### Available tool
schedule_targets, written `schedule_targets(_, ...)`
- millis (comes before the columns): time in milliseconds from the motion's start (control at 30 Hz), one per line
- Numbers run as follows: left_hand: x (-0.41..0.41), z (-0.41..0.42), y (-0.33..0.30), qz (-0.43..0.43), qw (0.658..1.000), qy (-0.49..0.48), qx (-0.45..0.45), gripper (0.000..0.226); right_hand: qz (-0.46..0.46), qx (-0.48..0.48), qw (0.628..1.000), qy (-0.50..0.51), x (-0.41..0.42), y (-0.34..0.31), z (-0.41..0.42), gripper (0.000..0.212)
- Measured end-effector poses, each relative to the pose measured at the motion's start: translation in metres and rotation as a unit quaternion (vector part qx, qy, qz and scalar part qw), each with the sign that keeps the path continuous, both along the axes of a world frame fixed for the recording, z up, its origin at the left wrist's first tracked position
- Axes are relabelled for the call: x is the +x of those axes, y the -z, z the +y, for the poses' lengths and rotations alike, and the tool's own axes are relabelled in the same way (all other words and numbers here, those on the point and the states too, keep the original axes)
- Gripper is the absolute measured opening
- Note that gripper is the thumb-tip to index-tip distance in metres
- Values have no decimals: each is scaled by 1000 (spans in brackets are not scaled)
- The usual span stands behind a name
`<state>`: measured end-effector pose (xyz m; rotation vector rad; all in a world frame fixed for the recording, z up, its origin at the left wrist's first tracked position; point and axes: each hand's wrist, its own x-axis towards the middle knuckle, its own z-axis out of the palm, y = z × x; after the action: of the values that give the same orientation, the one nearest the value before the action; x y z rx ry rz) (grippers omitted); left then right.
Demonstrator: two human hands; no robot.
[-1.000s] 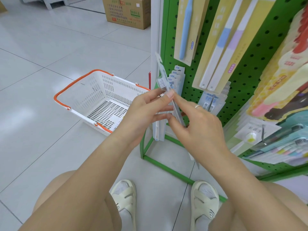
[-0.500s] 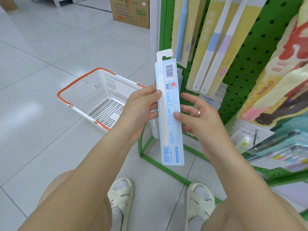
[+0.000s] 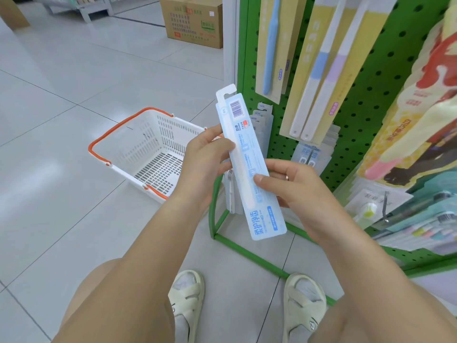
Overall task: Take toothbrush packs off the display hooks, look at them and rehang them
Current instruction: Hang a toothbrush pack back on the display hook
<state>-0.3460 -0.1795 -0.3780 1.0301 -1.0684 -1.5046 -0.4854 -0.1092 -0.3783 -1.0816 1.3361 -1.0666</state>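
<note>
Nearest the camera, two bare knees and two cream sandals (image 3: 303,310) stand on the pale tiled floor (image 3: 61,219), toes just short of the green base bar (image 3: 249,253) of the rack.

Above them both forearms reach forward. The left hand (image 3: 201,167) pinches the left edge of a pale blue pack (image 3: 249,167), thumb on the face, fingers curled behind. The right hand (image 3: 294,184) holds the right edge lower down, thumb pressed on the front, fingers wrapped behind; a ring shows on one finger. So each grip is closed on the pack. The pack is off the hooks, held in the air in front of the rack's left corner, nearly upright and leaning slightly, its hang tab on top and barcode side toward the camera. Its bottom edge hangs free below both hands, above the base bar.

Left of the hands, a white basket (image 3: 150,154) with orange handles sits on the floor, just beside the rack's corner. Open tile stretches left and ahead of it.

Behind the pack, the green pegboard (image 3: 366,100) carries more hanging packs: small clear ones low near the pack's upper edge, long yellow ones higher up, and colourful ones to the right.

Farthest back, a cardboard box (image 3: 193,21) stands on the floor beside the rack's white post.
</note>
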Motion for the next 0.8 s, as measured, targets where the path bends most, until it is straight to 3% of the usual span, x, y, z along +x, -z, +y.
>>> schedule_targets(100, 5, 0, 1, -17, 999, -28, -1, 46, 60, -41, 997, 36, 7, 3, -2, 29)
schedule_targets(200, 9, 2, 3, -33, 998, -50, -12, 53, 205, -121, 970, 55, 14, 7, -2, 37)
schedule_targets(333, 12, 7, -1, -43, 998, -35, -26, 36, 275, -171, 945, 38, 25, 12, 0, 44)
schedule_targets(400, 11, 8, -5, -22, 1000, -18, 3, 20, 374, -199, 905, 44, 28, 17, 1, 44)
schedule_targets(500, 11, 5, -6, -1, 999, 12, 39, 20, 477, -259, 838, 62, 32, 23, 2, 44)
schedule_targets(667, 15, 5, 1, -41, 998, 36, 9, 18, 530, -287, 795, 65, 32, 30, 1, 51)
schedule_targets(733, 18, 5, 3, -29, 999, 33, 15, 20, 507, -257, 821, 58, 32, 27, 3, 53)
schedule_targets(800, 21, 5, 3, -15, 999, 41, 12, 19, 424, -205, 880, 61, 33, 23, 2, 53)
